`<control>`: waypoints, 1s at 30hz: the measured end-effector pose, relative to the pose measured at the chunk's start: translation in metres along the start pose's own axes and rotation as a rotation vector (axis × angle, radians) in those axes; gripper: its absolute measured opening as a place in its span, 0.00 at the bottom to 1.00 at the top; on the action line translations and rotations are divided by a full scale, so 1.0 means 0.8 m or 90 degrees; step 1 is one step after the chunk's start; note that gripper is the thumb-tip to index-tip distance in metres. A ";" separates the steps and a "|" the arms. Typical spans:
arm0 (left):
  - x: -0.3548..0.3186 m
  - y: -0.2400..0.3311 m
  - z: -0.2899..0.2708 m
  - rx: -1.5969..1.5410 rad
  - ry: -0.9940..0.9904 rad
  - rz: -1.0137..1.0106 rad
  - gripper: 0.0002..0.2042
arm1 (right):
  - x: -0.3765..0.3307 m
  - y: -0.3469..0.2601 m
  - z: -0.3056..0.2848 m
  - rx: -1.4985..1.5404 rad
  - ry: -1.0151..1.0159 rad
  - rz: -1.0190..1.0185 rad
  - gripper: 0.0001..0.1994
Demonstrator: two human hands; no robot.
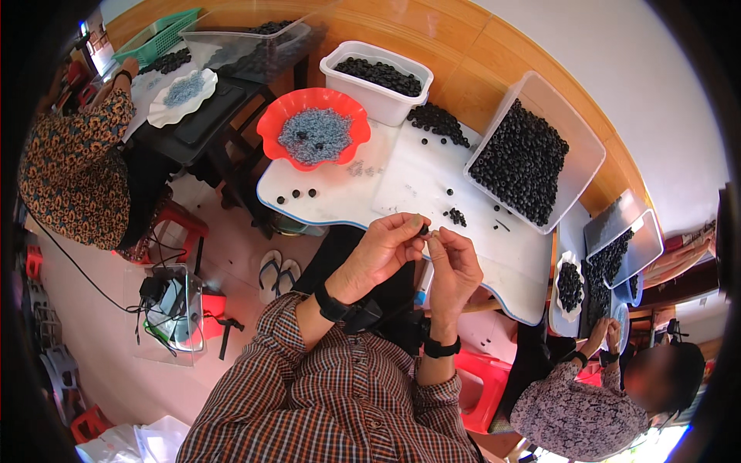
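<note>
Small Black Piece, Pinched Near the Table's Front Edge: Risks Listed

Item: small black piece [424, 229], sitting in the fingertips by the front edge of the white table [332, 193].

Left hand [382, 251]: gripping the piece between thumb and finger.

Right hand [454, 266]: bringing thumb and finger together just beside it; whether they are holding a tiny part, one cannot tell.

Stock: red bowl [270, 116] of pale bits, standing toward the left end; white box [363, 91] of black pieces, standing at the back edge; clear box [583, 166] of the same, standing at the right end.

Likely faults:
1. Piece slipping and dropping past the front edge; cause, a bare fingertip hold on something small and seemingly round. Dark specks [485, 341] are already lying on the floor.
2. Three loose pieces [296, 194] rolling off; cause, their lying near the left front corner, no lip showing.
3. Small cluster [455, 217] scattering; cause, knuckles working close by.
</note>
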State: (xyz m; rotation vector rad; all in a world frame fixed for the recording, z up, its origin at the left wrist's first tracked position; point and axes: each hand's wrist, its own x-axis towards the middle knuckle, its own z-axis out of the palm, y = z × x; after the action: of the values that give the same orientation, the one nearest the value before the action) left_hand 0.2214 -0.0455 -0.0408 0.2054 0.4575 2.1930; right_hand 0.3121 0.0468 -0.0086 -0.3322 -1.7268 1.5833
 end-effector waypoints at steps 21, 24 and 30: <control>-0.006 0.005 0.005 0.087 0.023 0.018 0.12 | 0.004 0.008 0.008 0.020 0.006 0.025 0.09; -0.004 0.002 -0.001 0.057 0.029 0.012 0.11 | 0.003 0.008 0.009 0.008 0.016 0.033 0.09; -0.001 0.003 -0.015 -0.023 0.014 0.003 0.11 | 0.000 0.007 0.013 -0.015 0.014 0.043 0.09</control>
State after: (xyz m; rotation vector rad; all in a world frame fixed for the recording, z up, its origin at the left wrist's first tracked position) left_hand 0.2163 -0.0504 -0.0512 0.1625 0.4301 2.2083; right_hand 0.3032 0.0400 -0.0134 -0.4221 -1.7345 1.6031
